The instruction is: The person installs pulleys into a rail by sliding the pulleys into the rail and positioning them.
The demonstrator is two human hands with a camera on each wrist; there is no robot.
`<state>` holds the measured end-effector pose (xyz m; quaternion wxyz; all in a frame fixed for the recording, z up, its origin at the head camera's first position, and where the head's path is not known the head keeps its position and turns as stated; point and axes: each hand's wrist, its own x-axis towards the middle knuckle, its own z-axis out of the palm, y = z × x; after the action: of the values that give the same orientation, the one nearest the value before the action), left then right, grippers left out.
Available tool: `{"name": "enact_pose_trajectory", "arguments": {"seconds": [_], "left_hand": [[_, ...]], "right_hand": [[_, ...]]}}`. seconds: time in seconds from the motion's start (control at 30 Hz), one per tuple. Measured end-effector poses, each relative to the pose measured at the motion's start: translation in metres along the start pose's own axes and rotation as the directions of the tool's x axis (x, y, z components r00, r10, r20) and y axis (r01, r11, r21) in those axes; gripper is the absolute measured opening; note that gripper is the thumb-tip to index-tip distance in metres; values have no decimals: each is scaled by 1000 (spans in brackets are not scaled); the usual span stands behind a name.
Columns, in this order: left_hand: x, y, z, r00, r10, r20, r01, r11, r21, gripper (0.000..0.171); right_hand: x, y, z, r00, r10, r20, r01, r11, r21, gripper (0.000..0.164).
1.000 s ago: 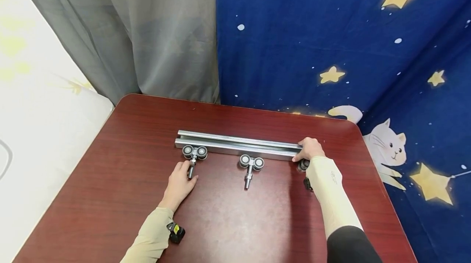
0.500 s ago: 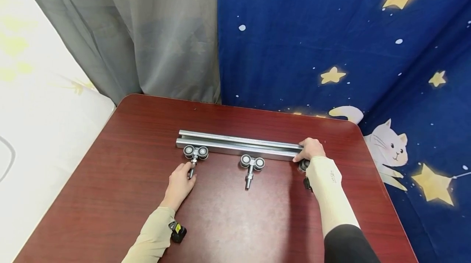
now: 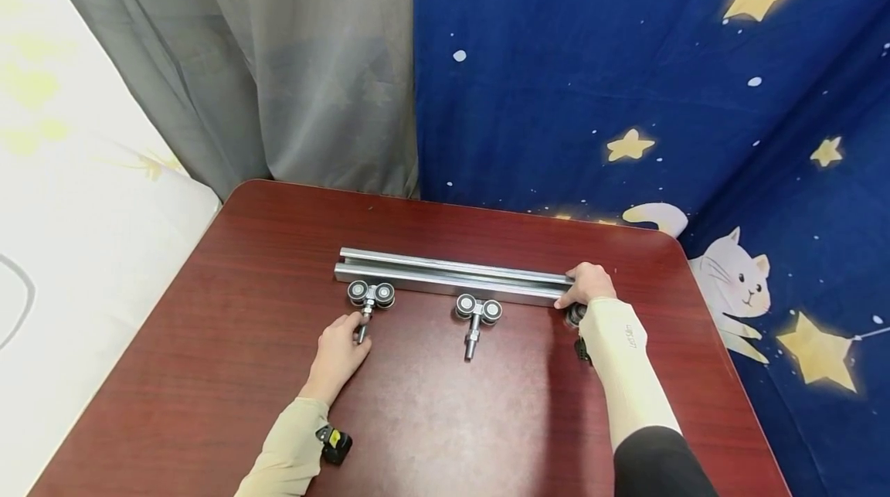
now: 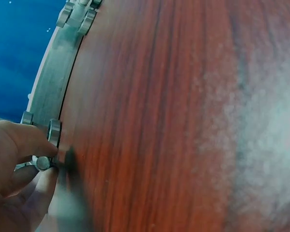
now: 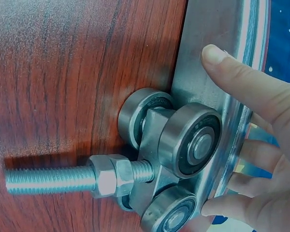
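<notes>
A silver metal channel rail (image 3: 445, 276) lies across the table with its long slot showing. Holding its right end is my right hand (image 3: 591, 283), thumb on the near face and fingers behind. My left hand (image 3: 337, 354) pinches the bolt of the left roller trolley (image 3: 371, 294) between thumb and fingers, its wheels close against the rail's near side; the bolt's end (image 4: 43, 163) shows between the fingertips. A second roller trolley (image 3: 478, 310) lies near the rail's middle. The third trolley (image 5: 183, 140), with wheels and a threaded bolt, sits beside my right hand, mostly hidden in the head view.
The reddish-brown wooden table (image 3: 445, 420) has rounded far corners. A grey curtain (image 3: 334, 79) and a blue star-patterned curtain (image 3: 542, 79) hang behind it. To the left is a white surface (image 3: 90, 250) with yellow patches.
</notes>
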<state>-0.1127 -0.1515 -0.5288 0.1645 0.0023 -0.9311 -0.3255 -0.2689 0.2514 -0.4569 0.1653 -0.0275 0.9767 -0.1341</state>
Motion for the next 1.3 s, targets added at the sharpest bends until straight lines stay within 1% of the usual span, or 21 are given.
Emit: {"name": "enact_pose_trajectory", "arguments": {"seconds": [0.17,0.43,0.73,0.83,0.97,1.07,1.2,1.3], "left_hand": [[-6,1,-1,1000,-25,11,25,1000,-4,28],[-16,2,-2,999,-37,15,37,999,-30,30],[-28,3,-6,1000,-24,-8,24,1000,-10,30],[-32,4,-8,999,-32,7,32,999,-22,30],[-38,6,-11,997,-62,35,64,997,-37,30],[-43,7,-13,996,-80,42,82,996,-39,31],[-49,8,-14,996,-87,36,88,995,-48,32],[-52,9,-14,998,-67,10,68,997,-39,32]], "right_hand": [[-1,-1,0,1000,-9,3,9,1000,-3,77],[-2,-1,-1,1000,9,7,-9,1000,12,77],[-2,0,0,1000,-5,-10,5,1000,16,76],[-1,-1,0,1000,-5,-15,5,1000,19,75],[-2,-2,0,1000,1,-13,-1,1000,18,75],[-3,-2,0,1000,-5,-11,5,1000,10,76],[-5,-4,-1,1000,-8,-15,8,1000,7,75],[-5,-4,-1,1000,-1,-17,1,1000,9,74]]}}
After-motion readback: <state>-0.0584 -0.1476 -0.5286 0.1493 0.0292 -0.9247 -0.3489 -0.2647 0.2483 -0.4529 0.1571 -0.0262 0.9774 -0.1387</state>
